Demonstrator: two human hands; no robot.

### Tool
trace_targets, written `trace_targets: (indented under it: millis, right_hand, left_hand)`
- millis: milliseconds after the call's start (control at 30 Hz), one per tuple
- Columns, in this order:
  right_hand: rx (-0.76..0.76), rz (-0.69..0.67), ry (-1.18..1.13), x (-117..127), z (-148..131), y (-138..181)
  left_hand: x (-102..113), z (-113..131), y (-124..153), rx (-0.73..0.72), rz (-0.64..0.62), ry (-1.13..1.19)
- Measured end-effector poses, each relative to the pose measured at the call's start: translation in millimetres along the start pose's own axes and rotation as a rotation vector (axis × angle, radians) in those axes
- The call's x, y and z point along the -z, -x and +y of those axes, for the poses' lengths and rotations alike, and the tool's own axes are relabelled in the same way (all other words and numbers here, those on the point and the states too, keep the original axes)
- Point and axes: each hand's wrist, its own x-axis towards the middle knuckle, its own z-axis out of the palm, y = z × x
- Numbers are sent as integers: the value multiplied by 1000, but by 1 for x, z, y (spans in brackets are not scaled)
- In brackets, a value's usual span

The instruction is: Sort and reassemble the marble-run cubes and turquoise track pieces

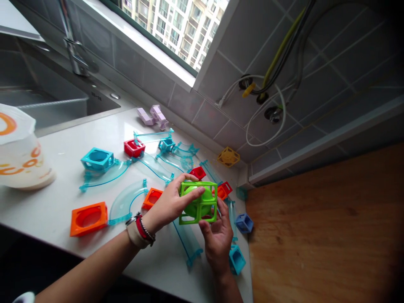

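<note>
A green cube-frame block [198, 206] with a rounded body inside is held up over the counter between both hands. My left hand [172, 200] is closed on its left side, the thumb lying across the front. My right hand [218, 235] grips the lower right corner, thumb below and fingers behind, partly hidden. Under and around them lie clear teal track pieces [187, 240], some curved, some straight. Close by are an orange block [152, 198], a red block [198, 173], and a red-orange block [223, 191] partly behind the green one.
On the white counter [142, 265] stand a large orange block [89, 219], a teal block [97, 159], lilac pieces [153, 116] and a plastic cup [23, 151]. A blue block [244, 223] and teal block [236, 259] sit by the right edge. A sink [91, 110] is at the left.
</note>
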Motion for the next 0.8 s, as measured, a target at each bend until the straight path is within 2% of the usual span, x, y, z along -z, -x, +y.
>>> trace_targets:
  millis: [233,367,500,800]
  right_hand:
    - [11,7,45,2,-6,5]
    - [58,19,114,2,-6,7]
    - [102,15,159,1,-6,7]
    - [126,-45,149,-2,-3,7]
  left_hand:
    - [-1,1,1,-10,-40,53]
    - [-1,2,1,51,-43,123]
    - [-7,2,3,121,19,261]
    - [-16,2,9,158,159,421]
